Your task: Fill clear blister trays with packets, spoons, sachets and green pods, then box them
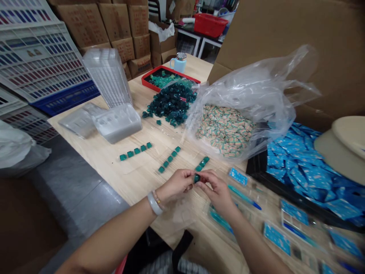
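Between the fingertips of my left hand [179, 182] and my right hand [212, 187] is a small dark green square piece [196, 178]. Both hands are closed on it in a pinch. Just beyond them, a short row of similar green pieces [202, 163] lies on the table, partly hidden by my fingers. Two more rows run to the left, a middle row [169, 159] and a far-left row [137, 150]. A clear plastic tray with a turquoise stick [221, 220] lies under my right forearm, partly covered.
Behind the rows is a heap of dark green pieces [172, 102], beside a clear bag [245, 87] of small printed packets [225, 129]. Stacked clear plastic trays [116, 122] stand at left. Blue packets [299, 163] fill a black container at right. Filled trays [276, 238] lie in front.
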`<action>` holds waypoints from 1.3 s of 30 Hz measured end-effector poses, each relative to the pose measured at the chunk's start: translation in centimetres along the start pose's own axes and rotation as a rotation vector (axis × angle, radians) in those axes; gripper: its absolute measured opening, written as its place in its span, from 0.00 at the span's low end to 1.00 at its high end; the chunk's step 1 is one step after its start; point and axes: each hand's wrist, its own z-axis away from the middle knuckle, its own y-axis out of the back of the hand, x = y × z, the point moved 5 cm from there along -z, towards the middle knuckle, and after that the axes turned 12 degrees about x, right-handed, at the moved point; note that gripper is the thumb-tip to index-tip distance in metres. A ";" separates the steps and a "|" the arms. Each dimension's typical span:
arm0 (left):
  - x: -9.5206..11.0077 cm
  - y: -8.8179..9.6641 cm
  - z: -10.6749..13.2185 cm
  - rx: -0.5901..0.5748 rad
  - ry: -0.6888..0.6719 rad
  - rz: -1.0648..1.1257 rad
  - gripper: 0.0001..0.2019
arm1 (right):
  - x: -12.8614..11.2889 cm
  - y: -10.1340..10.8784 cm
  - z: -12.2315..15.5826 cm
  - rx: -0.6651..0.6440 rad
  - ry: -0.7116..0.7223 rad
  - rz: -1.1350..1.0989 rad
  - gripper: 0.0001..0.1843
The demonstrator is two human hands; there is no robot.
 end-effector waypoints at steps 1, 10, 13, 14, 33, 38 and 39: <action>-0.1 -0.1 0.0 0.001 0.008 0.016 0.10 | 0.2 0.1 0.0 0.016 -0.008 0.001 0.10; 0.4 4.2 0.1 0.377 0.047 0.112 0.08 | 3.1 1.6 -1.0 0.015 0.106 0.509 0.12; 0.1 4.0 0.4 0.301 0.054 0.164 0.13 | 3.5 -0.2 -1.5 -0.140 0.180 0.720 0.14; -0.1 3.9 0.5 0.282 0.041 0.152 0.13 | 3.6 -0.8 -1.6 -0.192 0.204 0.789 0.14; -1.7 3.7 0.1 0.331 -0.182 -0.170 0.17 | 1.1 -2.1 -1.7 -0.196 0.275 0.838 0.14; -0.4 2.8 1.4 0.384 -0.311 -0.233 0.15 | 0.6 -2.3 0.1 -0.135 -0.065 0.307 0.11; 0.0 2.6 1.7 0.383 -0.345 -0.266 0.16 | 0.8 -2.4 0.3 -0.135 -0.119 0.242 0.10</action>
